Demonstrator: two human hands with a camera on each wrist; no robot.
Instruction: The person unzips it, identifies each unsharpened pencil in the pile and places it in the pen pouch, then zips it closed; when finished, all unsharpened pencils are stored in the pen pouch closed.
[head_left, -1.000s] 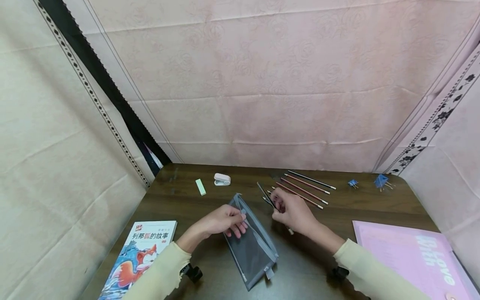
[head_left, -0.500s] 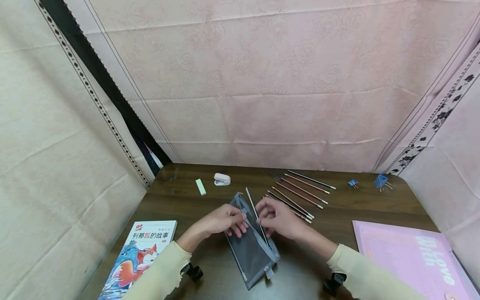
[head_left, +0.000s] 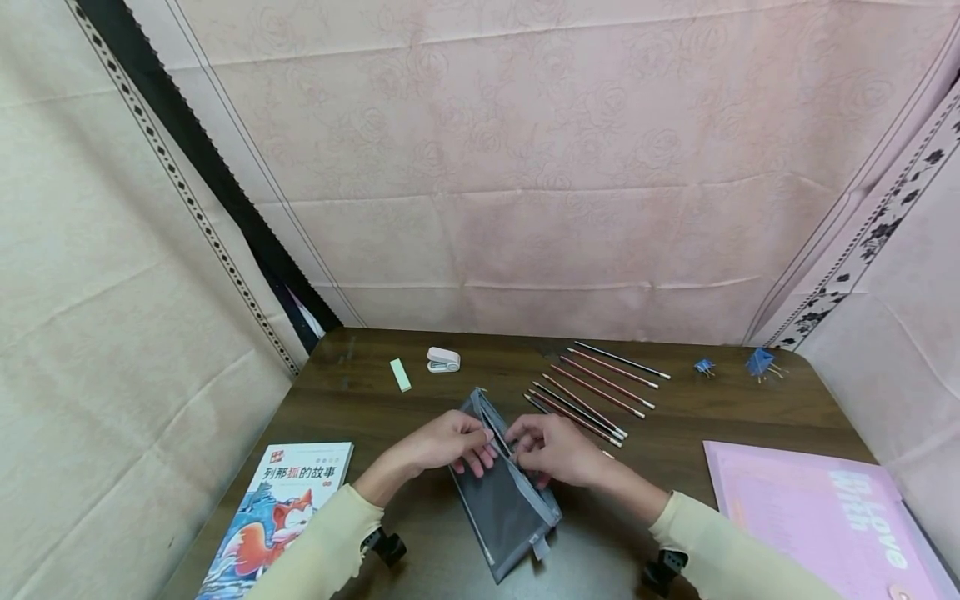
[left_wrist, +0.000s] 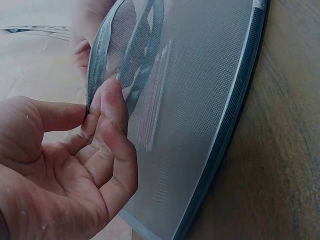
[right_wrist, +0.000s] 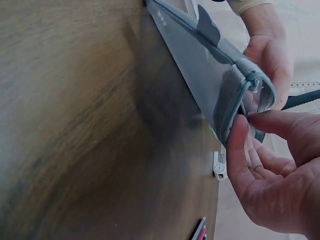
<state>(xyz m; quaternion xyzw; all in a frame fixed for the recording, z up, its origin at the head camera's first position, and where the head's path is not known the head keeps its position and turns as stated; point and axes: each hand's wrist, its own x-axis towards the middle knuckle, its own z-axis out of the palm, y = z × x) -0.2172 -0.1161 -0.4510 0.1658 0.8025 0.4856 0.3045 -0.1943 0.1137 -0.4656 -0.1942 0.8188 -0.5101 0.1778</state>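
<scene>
A grey mesh zip pencil case (head_left: 498, 508) lies slanted on the table with its long opening parted. My left hand (head_left: 455, 443) pinches one edge of that opening between thumb and fingers, as the left wrist view shows at the zip tape (left_wrist: 97, 60). At the opening is my right hand (head_left: 555, 450), thumb and forefinger pinched together between the zip edges; it seems to hold a pencil, mostly hidden by case and fingers. Through the mesh, slim pencils (left_wrist: 155, 100) show inside. Several more pencils (head_left: 600, 387) lie side by side just beyond my right hand.
A pale green strip (head_left: 401, 375) and a white mini stapler (head_left: 443, 359) lie at the back left. Two blue binder clips (head_left: 761, 362) sit at the back right. A picture book (head_left: 277, 508) is at left, a pink folder (head_left: 810, 508) at right.
My right hand has carried a pencil from the row leftward to the pencil case and lowered it into the opening. My left hand has stayed on the case's edge.
</scene>
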